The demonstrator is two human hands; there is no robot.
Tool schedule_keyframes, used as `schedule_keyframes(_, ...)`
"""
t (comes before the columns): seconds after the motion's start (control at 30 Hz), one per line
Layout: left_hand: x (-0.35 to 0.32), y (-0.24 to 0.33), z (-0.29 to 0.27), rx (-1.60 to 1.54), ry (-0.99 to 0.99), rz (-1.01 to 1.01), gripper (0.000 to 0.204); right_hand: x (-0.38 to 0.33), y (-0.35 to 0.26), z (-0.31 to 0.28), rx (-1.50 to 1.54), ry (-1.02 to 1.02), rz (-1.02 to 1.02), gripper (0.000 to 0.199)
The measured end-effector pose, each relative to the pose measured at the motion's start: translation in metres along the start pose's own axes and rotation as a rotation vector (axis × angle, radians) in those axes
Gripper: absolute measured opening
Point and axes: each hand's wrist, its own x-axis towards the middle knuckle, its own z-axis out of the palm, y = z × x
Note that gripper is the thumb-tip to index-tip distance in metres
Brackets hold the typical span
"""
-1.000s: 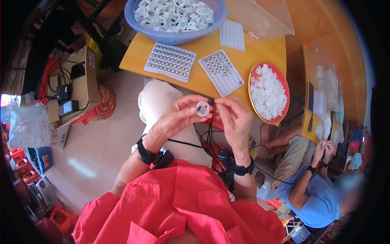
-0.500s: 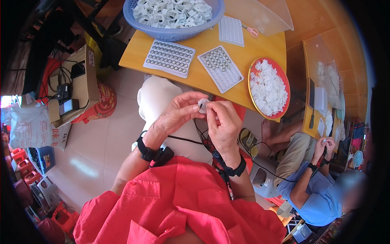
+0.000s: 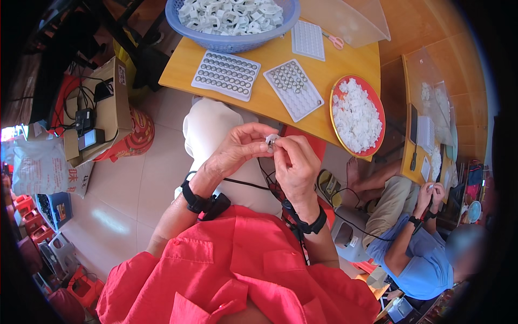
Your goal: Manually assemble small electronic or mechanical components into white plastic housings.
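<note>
1. Above the person's lap, just in front of the yellow table (image 3: pixel 270 102), both hands meet around a small white plastic part (image 3: pixel 271 141).
2. The left hand (image 3: pixel 237 151) pinches the part between thumb and fingertips, closed on it from the left side.
3. The right hand (image 3: pixel 294 164) is closed on the same part from the right, its fingers curled and its thumb pressing at the piece.
4. Compared with a second ago, the hands have drawn lower in view and closer to the body, and the right hand has turned over the part, so less of it shows now; the piece seems to be in the middle of being pressed or fitted rather than only held up.
5. On the table lie two white trays of small round metal pieces (image 3: pixel 225 74), a third, smaller tray (image 3: pixel 308 40), a red plate of white parts (image 3: pixel 358 115) and a blue basket of larger white parts (image 3: pixel 232 16).
6. To the right, another person in a blue shirt (image 3: pixel 421 259) works with raised hands, well apart.
</note>
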Motion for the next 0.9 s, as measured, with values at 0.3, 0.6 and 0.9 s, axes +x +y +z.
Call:
schedule_keyframes(0.3, 0.0017, -0.0039, -0.0022, 0.046, -0.006, -0.007, 0.033, 0.0040, -0.0050, -0.0025, -0.007, -0.117, 0.124, 0.017)
schedule_keyframes(0.6, 0.0006, 0.0000, 0.0016, 0.053, 0.013, 0.002, 0.033, -0.0003, -0.0058, 0.0032, -0.186, -0.052, -0.040, 0.021)
schedule_keyframes(0.9, 0.0004, -0.0028, -0.0011, 0.053, 0.012, 0.004, 0.034, -0.0014, -0.0063, 0.0005, -0.193, -0.092, -0.051, 0.022)
